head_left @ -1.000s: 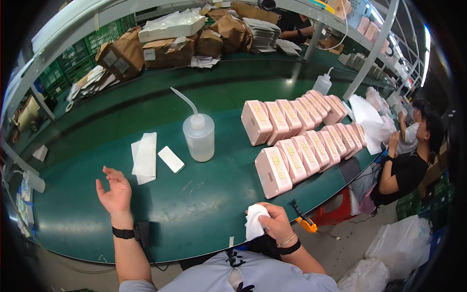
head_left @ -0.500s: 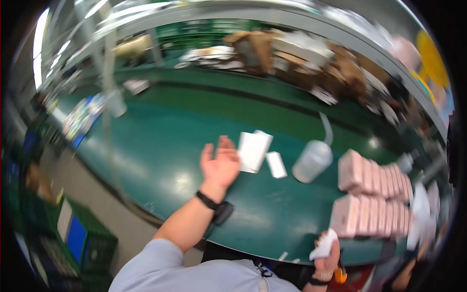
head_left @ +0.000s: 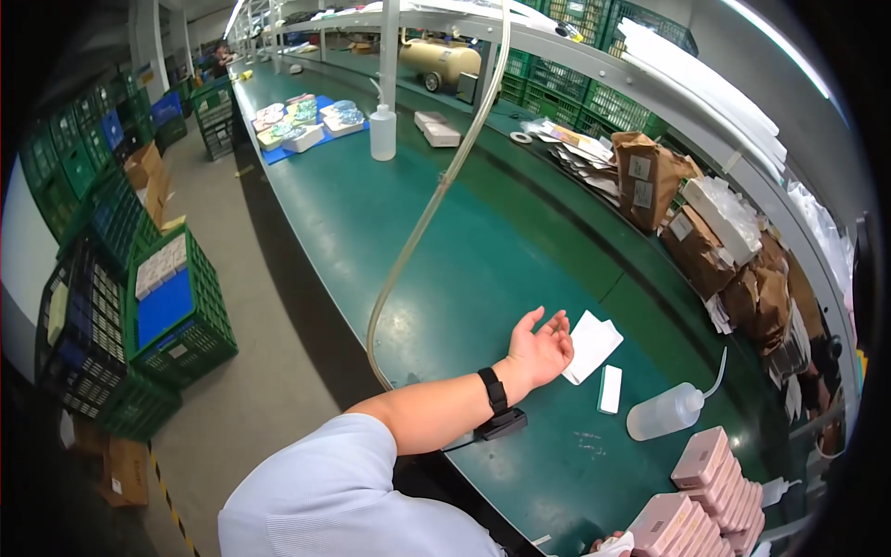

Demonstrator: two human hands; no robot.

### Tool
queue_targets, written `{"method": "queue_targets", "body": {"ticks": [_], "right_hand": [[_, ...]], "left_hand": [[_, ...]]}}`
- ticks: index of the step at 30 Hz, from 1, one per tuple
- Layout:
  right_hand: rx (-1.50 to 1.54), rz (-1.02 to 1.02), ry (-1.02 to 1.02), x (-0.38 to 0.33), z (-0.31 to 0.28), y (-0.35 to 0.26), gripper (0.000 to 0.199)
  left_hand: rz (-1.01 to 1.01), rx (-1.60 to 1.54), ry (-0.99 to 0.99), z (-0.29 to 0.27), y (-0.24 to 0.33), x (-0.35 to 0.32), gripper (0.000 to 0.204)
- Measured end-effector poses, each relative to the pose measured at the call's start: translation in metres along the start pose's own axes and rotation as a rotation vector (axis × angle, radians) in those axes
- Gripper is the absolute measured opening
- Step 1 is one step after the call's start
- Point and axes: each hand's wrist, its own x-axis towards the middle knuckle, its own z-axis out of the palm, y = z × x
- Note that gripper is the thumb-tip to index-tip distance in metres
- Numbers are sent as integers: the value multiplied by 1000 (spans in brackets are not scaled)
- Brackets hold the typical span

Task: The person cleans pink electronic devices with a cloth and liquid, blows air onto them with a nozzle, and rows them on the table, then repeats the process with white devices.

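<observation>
My left hand (head_left: 538,353) rests open and palm up on the green bench (head_left: 418,241), holding nothing, with a black band (head_left: 493,390) on the wrist. Its fingertips lie right next to some white sheets (head_left: 590,345). A small white card (head_left: 610,388) and a clear squeeze bottle (head_left: 664,413) lie just beyond. A black device (head_left: 502,424) sits under my wrist. Rows of pink boxes (head_left: 705,492) stand at the lower right. Only a sliver of my right hand (head_left: 601,542) shows at the bottom edge, gripping a white cloth (head_left: 624,545).
A clear hose (head_left: 427,213) hangs down from the overhead rack to the bench's near edge. Brown paper bags (head_left: 650,176) line the far side. A second squeeze bottle (head_left: 382,130) and trays stand farther along. Green crates (head_left: 172,306) sit on the floor at left.
The view has swung left along the bench. My left hand stays open on the table by the white sheets. My right hand with the cloth has slid to the bottom edge.
</observation>
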Motion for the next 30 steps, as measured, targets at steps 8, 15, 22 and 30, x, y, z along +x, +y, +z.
{"method": "queue_targets", "body": {"ticks": [8, 15, 22, 30], "right_hand": [[-20, -130, -35, -39, 41, -22, 58], [467, -160, -444, 9, -54, 47, 55], [284, -105, -151, -21, 33, -11, 53], [433, -244, -226, -22, 44, -13, 41]], "left_hand": [[14, 16, 50, 2, -6, 0, 29], [-16, 31, 29, -3, -9, 10, 29], [-13, 24, 31, 1, 1, 5, 31], [-3, 79, 28, -2, 0, 6, 31]]}}
